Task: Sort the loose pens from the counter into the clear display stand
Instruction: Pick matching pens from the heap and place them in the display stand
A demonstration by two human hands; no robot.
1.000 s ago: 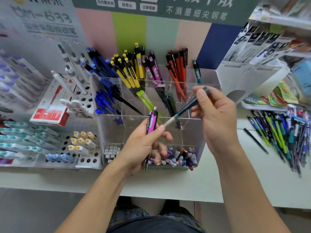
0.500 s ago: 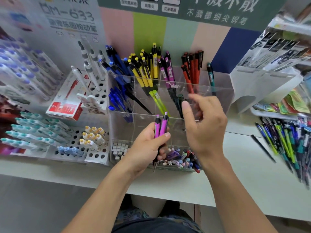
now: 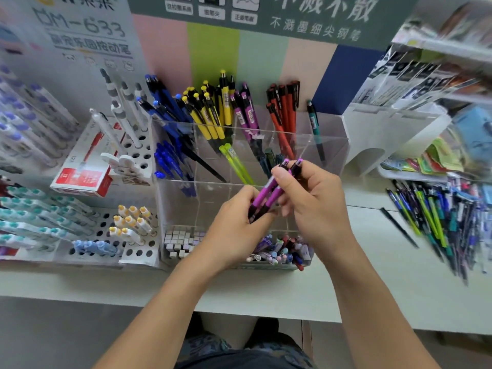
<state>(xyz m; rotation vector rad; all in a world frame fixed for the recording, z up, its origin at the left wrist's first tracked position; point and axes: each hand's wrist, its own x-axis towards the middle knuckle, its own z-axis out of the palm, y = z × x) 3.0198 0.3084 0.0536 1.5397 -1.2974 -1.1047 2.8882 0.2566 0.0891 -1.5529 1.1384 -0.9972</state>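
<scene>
While both our hands meet in front of the clear display stand [image 3: 330,145], we hold two purple pens [image 3: 269,190] side by side between them. Their long axes slant from lower left to upper right, black clicker ends up and away from us, dark grip ends down in our left hand [image 3: 234,225], whose fingers curl round them. Our right hand [image 3: 308,201] pinches their upper halves, thumb on top. Behind, purple pens in the stand [image 3: 246,115] lean upright; the loose pens [image 3: 439,219] lie well apart on the counter [image 3: 266,294] at right.
</scene>
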